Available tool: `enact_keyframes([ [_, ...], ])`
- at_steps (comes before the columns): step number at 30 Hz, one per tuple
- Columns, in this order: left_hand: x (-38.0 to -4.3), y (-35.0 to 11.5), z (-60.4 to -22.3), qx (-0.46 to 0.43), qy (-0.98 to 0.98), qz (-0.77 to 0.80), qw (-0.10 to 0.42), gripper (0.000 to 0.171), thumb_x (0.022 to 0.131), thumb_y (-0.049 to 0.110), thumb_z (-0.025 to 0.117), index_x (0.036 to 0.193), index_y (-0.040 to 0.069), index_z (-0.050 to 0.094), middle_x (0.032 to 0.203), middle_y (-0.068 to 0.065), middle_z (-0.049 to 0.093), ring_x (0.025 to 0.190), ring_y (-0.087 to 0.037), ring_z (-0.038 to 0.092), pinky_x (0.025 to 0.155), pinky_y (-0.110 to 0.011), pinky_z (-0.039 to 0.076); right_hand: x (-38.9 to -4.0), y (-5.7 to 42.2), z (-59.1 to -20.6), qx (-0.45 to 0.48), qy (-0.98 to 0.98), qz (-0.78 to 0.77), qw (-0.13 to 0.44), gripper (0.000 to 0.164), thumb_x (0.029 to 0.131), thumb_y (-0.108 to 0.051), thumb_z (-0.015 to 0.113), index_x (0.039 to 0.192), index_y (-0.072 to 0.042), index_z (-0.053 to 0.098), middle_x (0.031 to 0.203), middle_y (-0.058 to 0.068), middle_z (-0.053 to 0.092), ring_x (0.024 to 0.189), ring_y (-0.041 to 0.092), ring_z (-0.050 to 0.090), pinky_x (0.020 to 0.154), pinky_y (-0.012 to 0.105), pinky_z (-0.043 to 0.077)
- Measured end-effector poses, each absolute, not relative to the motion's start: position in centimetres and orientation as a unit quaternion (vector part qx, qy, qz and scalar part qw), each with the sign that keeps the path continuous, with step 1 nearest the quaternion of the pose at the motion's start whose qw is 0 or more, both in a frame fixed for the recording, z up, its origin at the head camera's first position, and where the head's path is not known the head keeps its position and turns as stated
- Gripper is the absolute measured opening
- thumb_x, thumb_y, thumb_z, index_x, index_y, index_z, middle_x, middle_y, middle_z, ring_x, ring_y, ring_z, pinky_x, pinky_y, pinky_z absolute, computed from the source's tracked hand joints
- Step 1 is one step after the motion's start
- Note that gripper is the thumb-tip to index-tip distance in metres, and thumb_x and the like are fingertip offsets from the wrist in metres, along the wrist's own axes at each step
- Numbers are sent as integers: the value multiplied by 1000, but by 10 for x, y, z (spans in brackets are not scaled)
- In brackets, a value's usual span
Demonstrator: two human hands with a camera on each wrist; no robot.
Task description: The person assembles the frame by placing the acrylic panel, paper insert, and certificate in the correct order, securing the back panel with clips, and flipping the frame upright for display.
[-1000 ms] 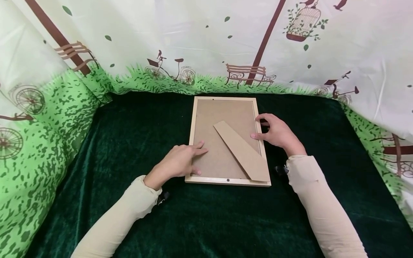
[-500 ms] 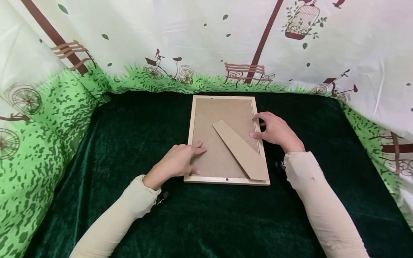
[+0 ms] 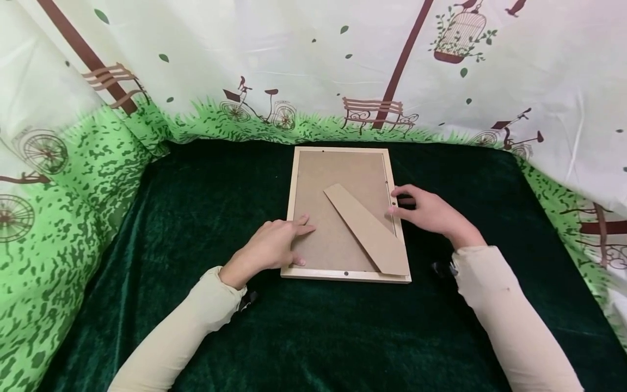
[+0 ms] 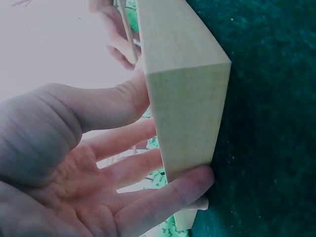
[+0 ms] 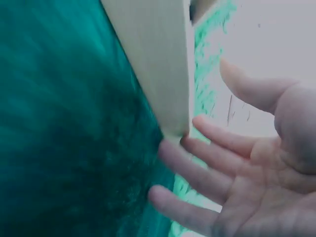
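A picture frame with a pale wooden rim lies back side up. Its brown backing board sits within the rim, and a slanted easel leg crosses it to the lower right corner. The left hand rests over the rim's lower left, fingers extended onto the board. Seen from the left wrist, its thumb touches the frame's corner and one finger touches the outer side. At the right rim is the right hand, its fingers spread and loosely bent, with fingertips near or touching the wood; exact contact cannot be told.
Dark green velvet cloth covers the table under the frame. A white curtain printed with bicycles, benches and grass hangs behind and along both sides. Small dark dots mark the frame's rim.
The right hand has moved back and to the right, from over the board's edge to the outer rim, uncovering a dark dot there. The left hand and frame stay put.
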State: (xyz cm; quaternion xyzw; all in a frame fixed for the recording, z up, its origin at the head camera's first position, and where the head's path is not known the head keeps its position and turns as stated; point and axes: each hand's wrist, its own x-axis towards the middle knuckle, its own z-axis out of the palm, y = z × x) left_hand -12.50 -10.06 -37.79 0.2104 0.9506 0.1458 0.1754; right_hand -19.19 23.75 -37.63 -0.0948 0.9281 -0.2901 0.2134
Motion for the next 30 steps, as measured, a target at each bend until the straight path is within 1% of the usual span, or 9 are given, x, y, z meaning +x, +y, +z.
enact_keyframes([
  [3, -125, -99, -377, 210, 951, 147, 175, 74, 77, 30, 86, 144, 24, 55, 160, -4, 35, 134, -26, 54, 100, -42, 50, -172, 238, -376, -114, 930, -280, 208, 67, 97, -51, 58, 145, -9, 41, 151, 22, 40, 137, 41, 44, 106, 61, 40],
  [5, -124, -99, -377, 209, 951, 148, 176, 73, 77, 30, 86, 143, 24, 55, 160, -4, 35, 134, -26, 54, 99, -42, 50, -159, 240, -377, -120, 927, -290, 205, 69, 96, -50, 61, 145, -7, 39, 151, 23, 39, 136, 41, 44, 106, 61, 41],
  [8, -124, -98, -377, 206, 952, 146, 174, 73, 78, 30, 86, 143, 24, 55, 160, -4, 35, 133, -26, 54, 97, -41, 51, -142, 242, -379, -122, 916, -324, 201, 70, 93, -44, 68, 143, -5, 37, 150, 23, 37, 137, 42, 42, 107, 62, 39],
  [10, -124, -99, -377, 204, 953, 144, 173, 73, 77, 30, 86, 143, 25, 55, 160, -3, 35, 133, -26, 54, 96, -41, 51, -132, 242, -382, -123, 913, -340, 191, 68, 91, -37, 73, 139, -4, 39, 146, 23, 38, 136, 42, 42, 108, 61, 39],
  [13, -124, -99, -377, 204, 953, 144, 172, 73, 77, 30, 86, 143, 25, 55, 160, -3, 35, 134, -26, 54, 96, -41, 51, -120, 240, -386, -121, 918, -337, 170, 62, 88, -33, 76, 132, -3, 43, 139, 21, 41, 132, 40, 45, 106, 58, 42],
  [17, -123, -99, -378, 205, 952, 149, 172, 73, 77, 30, 86, 143, 25, 55, 160, -3, 35, 134, -27, 54, 95, -40, 51, -109, 237, -387, -101, 939, -297, 139, 50, 88, -38, 75, 122, -9, 52, 132, 16, 47, 122, 35, 51, 99, 55, 48],
  [21, -124, -99, -379, 203, 952, 150, 172, 73, 77, 29, 86, 143, 25, 55, 159, -2, 35, 133, -26, 54, 94, -40, 51, -104, 234, -385, -86, 952, -265, 124, 41, 88, -43, 74, 116, -16, 61, 130, 12, 51, 115, 32, 56, 94, 54, 49],
  [25, -124, -99, -380, 207, 952, 152, 166, 73, 76, 28, 87, 142, 24, 56, 159, -3, 36, 133, -26, 55, 96, -41, 51, -101, 233, -384, -83, 956, -260, 104, 35, 86, -40, 77, 112, -18, 67, 128, 9, 55, 113, 32, 57, 92, 54, 48],
  [30, -124, -98, -380, 203, 953, 156, 162, 73, 75, 27, 88, 142, 23, 57, 158, -3, 37, 132, -25, 55, 93, -40, 52, -99, 230, -384, -86, 960, -255, 81, 31, 85, -35, 79, 110, -18, 70, 128, 9, 58, 115, 36, 55, 91, 57, 46],
])
